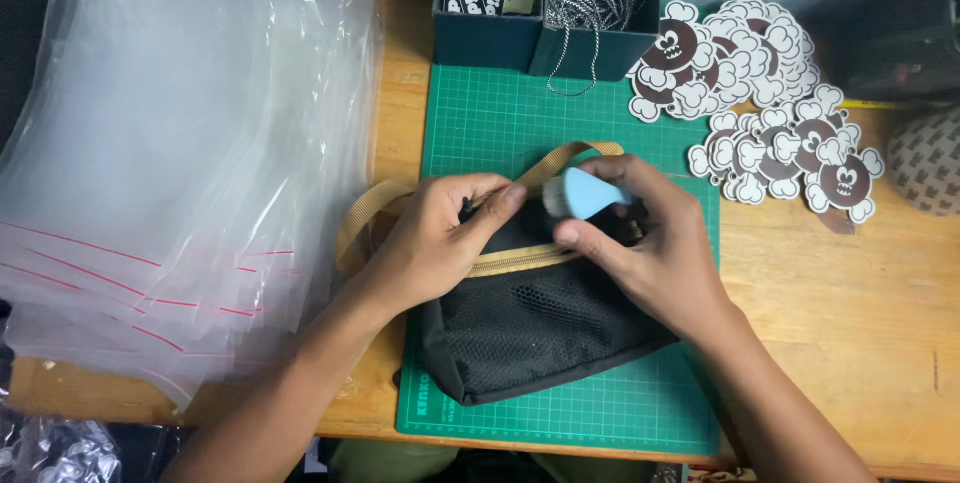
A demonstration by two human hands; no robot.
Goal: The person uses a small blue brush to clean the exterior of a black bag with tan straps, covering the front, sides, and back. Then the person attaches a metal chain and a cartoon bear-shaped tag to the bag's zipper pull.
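Head view: a small black pouch with mesh front and tan strap lies on a green cutting mat on the wooden bench. The left hand pins the pouch's top edge, its grip closed on the fabric; the right hand holds a pale blue tagging tool at the zip. Attaching work appears in hand; the next move seems to call for a steady, well-aimed press. Clear zip bags lie left, cartoon stickers right.
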